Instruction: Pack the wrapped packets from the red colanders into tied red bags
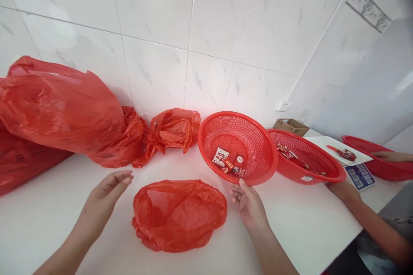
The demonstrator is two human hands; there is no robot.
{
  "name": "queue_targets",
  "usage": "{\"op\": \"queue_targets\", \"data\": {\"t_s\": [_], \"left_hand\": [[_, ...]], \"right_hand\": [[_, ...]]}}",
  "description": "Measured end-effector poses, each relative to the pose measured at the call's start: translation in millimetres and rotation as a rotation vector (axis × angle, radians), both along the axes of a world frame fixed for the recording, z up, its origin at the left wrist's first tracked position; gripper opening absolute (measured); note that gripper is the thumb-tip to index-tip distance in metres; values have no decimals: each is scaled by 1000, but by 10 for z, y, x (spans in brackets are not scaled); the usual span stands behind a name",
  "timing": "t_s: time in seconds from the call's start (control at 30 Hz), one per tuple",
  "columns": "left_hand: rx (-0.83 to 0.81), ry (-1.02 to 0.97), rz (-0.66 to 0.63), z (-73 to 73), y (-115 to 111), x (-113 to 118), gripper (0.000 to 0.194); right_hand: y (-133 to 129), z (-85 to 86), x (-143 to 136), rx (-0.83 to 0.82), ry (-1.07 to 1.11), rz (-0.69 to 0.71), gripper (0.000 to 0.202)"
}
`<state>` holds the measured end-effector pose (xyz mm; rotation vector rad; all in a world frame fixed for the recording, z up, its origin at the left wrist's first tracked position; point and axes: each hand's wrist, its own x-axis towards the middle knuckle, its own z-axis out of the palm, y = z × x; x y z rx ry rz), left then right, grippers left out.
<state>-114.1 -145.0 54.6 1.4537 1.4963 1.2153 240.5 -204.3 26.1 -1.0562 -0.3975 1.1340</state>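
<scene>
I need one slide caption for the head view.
Empty left hand beside an open red plastic bag, right hand at a perforated red basket.

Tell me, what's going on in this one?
A person's left hand hovers, with nothing visible in it, beside an open-mouthed red plastic bag on a white table. Their right hand is at the near rim of a round red perforated plastic basket containing a few small red and white packets; whether it grips the rim is unclear. To the right, a co-worker's hand is at another red plastic basket.
</scene>
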Motion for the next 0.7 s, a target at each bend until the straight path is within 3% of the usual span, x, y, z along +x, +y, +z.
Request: {"op": "queue_targets", "data": {"t_s": [0.07, 0.13, 0.23, 0.3, 0.37, 0.5, 0.57, 0.63, 0.7], "left_hand": [[88, 101, -24, 330, 77, 142, 41], [158, 126, -162, 641, 157, 367, 40], [172, 216, -432, 898, 307, 780, 39], [131, 265, -502, 905, 425, 1043, 40], [25, 246, -541, 823, 537, 1273, 48], [-78, 114, -507, 591, 690, 1651, 70], [-95, 71, -468, 499, 739, 1799, 69], [-122, 35, -433, 431, 782, 1907, 60], [-141, 1, -405, 383, 819, 1972, 52]], "right_hand": [[-41, -16, 33, -27, -4, 42, 32], [-85, -28, 61, -52, -11, 87, 33], [-137, -32, 85, -86, 8, 133, 32], [-148, -29, 93, -101, 19, 144, 32], [-136, -27, 97, -103, 12, 149, 32], [-110, -33, 89, -105, -63, 167, 34], [-156, -2, 91, -120, -128, 189, 37], [-252, 94, 123, -172, -239, 316, 41], [-350, 277, 198, -217, -441, 569, 46]]}}
